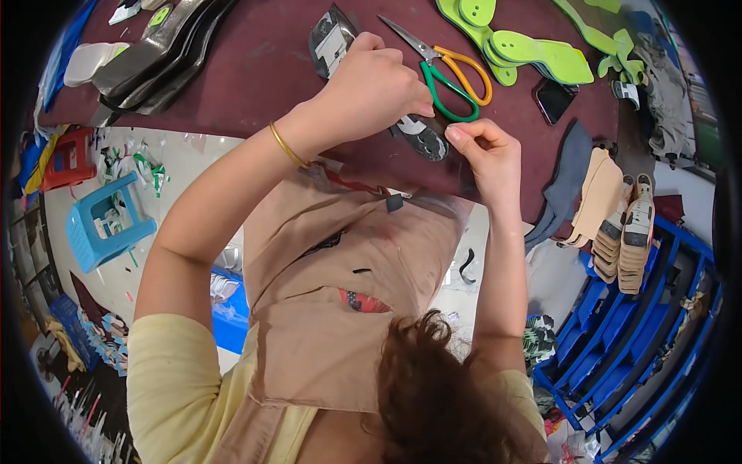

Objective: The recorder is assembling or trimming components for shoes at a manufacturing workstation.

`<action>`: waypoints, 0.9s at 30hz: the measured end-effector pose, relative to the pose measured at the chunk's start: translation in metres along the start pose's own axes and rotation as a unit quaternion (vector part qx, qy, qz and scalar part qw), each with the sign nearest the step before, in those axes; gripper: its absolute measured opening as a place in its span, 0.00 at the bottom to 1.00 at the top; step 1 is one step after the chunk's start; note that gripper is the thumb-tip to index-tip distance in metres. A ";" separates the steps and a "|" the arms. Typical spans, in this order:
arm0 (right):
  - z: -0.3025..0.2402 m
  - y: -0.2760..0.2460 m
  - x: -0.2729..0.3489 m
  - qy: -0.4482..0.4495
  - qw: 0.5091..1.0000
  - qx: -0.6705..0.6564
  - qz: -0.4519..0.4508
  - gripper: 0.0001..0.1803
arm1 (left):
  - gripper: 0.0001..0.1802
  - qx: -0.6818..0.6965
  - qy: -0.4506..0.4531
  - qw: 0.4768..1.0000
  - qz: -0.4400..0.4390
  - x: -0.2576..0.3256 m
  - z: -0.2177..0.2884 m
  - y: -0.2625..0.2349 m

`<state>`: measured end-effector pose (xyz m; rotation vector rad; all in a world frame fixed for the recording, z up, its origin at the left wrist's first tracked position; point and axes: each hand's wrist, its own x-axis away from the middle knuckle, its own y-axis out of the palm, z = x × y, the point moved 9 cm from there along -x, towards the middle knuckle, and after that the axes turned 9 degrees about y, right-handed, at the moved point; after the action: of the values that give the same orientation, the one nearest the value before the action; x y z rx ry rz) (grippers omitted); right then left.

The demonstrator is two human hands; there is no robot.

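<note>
Maroon cloth covers the surface [255, 69], which carries every item listed, left to right.

Far left: black sole-shaped strips [166, 50] in a stack, long, curved, semi-glossy; likely flexible rubber or foam.

Left hand [371, 89]: closed over the dark insole [421, 133], fingers curled and pressing it down onto the surface. A thin gold bangle [287, 145] sits on that wrist.

Dark insole: flat, thin, grey-black with pale printed patches, lying between the two hands near the front edge of the surface. Judged light, bendable, not fragile; best held by its rim, or flat under the palm.

Scissors [448, 73]: steel blades, one green and one orange loop handle, lying just beyond the insole.

Right hand [487, 151]: fingertips pinched together on a small dark edge at the insole's end; what exactly is pinched cannot be told.

Right: lime-green foam insoles [541, 58], matte and layered; a dark phone [554, 99]; tan insoles [626, 236] stacked on edge.
</note>
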<state>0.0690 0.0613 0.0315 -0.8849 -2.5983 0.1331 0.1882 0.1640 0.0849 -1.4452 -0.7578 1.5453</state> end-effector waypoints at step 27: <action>-0.005 0.010 0.037 -0.068 0.952 -0.285 -0.089 0.05 | 0.20 0.385 -0.193 0.898 -0.087 0.046 0.000 -0.063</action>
<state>0.0496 0.0912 0.0463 -0.8294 -2.8786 -0.6596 0.2018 0.2324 0.1197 -0.4825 -0.3892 1.7295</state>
